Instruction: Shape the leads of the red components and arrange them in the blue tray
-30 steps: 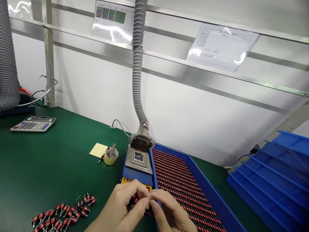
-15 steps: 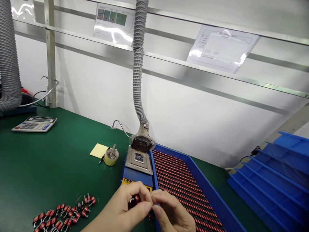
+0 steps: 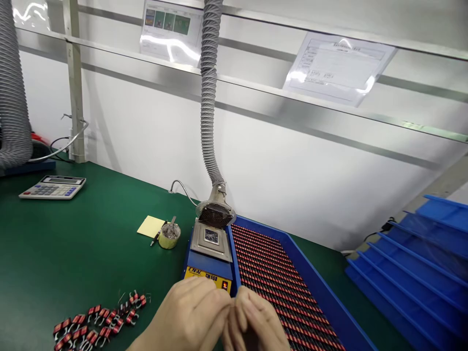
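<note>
Rolled left hand (image 3: 193, 312) over, knuckles up, since half a second ago, hiding the red-and-black part glimpsed in its palm then. Also uncovered more of the yellow label panel (image 3: 219, 282).

Now holding left fingers (image 3: 218, 300) bent inward, tips up against those of right hand (image 3: 259, 317), likewise curled. Can't tell whether gripping a coil or merely pressed together: contact spot blocked by the hands.

Can see loose red-and-black coils (image 3: 95, 321) piled on green counter (image 3: 80, 253), left of the hands; plus coil rows (image 3: 270, 273) in blue tray (image 3: 321, 292), beside blue machine (image 3: 210, 263).

Can read "CM 558" on the panel, last digit possibly a B; also larger "MW", leading letter unclear. Note lit orange-red switch (image 3: 224, 285) at panel's right end. Can't read print on upper left sheet (image 3: 171, 31) or right sheet (image 3: 340, 68): too small, plus glare. Same for calculator (image 3: 54, 187) maker name.
</note>
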The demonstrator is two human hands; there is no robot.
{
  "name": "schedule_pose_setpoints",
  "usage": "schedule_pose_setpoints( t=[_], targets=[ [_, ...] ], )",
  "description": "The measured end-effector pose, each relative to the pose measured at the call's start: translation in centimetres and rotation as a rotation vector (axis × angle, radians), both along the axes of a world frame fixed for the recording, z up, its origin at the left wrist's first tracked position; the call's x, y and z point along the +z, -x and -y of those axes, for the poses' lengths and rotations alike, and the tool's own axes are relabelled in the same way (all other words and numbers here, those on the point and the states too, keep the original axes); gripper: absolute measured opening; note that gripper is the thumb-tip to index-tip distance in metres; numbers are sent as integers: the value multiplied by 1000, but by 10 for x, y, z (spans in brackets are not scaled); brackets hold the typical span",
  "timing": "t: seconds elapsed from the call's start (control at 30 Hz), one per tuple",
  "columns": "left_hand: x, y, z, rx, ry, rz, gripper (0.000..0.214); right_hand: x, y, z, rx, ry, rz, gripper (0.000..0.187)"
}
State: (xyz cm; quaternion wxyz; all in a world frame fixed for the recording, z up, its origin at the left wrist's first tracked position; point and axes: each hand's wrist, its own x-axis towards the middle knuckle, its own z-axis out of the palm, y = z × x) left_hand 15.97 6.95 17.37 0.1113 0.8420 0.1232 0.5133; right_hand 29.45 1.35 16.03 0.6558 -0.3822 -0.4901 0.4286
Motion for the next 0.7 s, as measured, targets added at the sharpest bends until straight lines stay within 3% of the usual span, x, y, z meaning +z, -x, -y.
schedule_pose_setpoints(
  t=[0.07, 0.2, 0.27, 0.4, 0.53, 0.7],
  targets=[
    [2, 2, 1, -34, 168, 42, 21, 2, 0, -1, 59, -61, -82, 40],
    [11, 7, 3, -127, 567, -8, 18, 8, 5, -2, -251, -250, 152, 8],
    [15, 8, 5, -152, 674, -13, 19, 9, 9, -2, -323, -321, 225, 8],
    [18, 7, 7, -197, 798, 1, 17, 7, 16, -2, -372, -412, 234, 4],
    [20, 7, 9, -209, 829, -29, 19, 9, 15, 0, -411, -277, 109, 13],
    [22, 9, 7, -225, 911, -25, 19, 14, 6, 5, -532, -235, 9, 16]
  ],
)
